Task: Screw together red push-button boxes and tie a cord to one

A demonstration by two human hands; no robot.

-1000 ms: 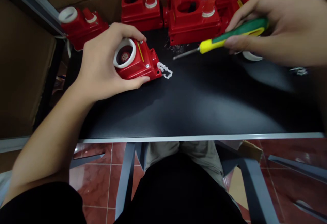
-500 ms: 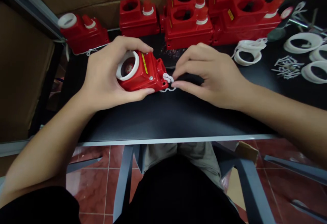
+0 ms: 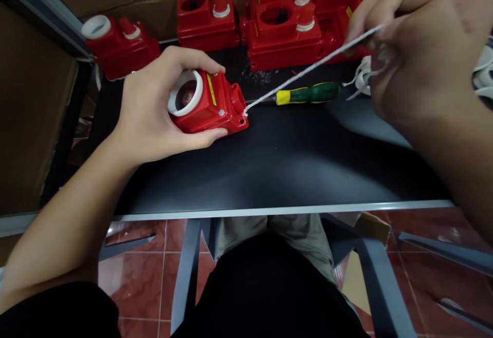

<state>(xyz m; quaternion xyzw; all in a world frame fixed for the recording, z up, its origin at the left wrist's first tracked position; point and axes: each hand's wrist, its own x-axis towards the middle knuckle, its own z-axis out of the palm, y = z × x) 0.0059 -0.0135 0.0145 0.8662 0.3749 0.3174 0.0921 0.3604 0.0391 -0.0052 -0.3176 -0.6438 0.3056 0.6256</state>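
Observation:
My left hand (image 3: 154, 104) wraps round a red housing (image 3: 210, 109) with a white ring (image 3: 186, 93) at its round opening, a yellow label and a screw on top. A white cord (image 3: 311, 67) runs taut from a corner of this housing up to the right. Its far end is pinched in my right hand (image 3: 416, 45), raised over the right side of the table, and a short tail hangs below the fingers. On the black tabletop between the hands lies a screwdriver (image 3: 308, 93) with a green and yellow handle, its tip hidden behind the housing.
Several red housings stand along the cardboard at the back, such as one at the far left (image 3: 129, 53), one in the middle (image 3: 208, 24) and one further right (image 3: 285, 42). White rings (image 3: 486, 71) show partly behind my right arm. The table's pale front edge (image 3: 285, 209) runs near my lap.
My right hand has moved up and right from the housing's corner, drawing the bunched cord out straight. The screwdriver has come into sight. My left hand keeps its hold, shifted slightly left.

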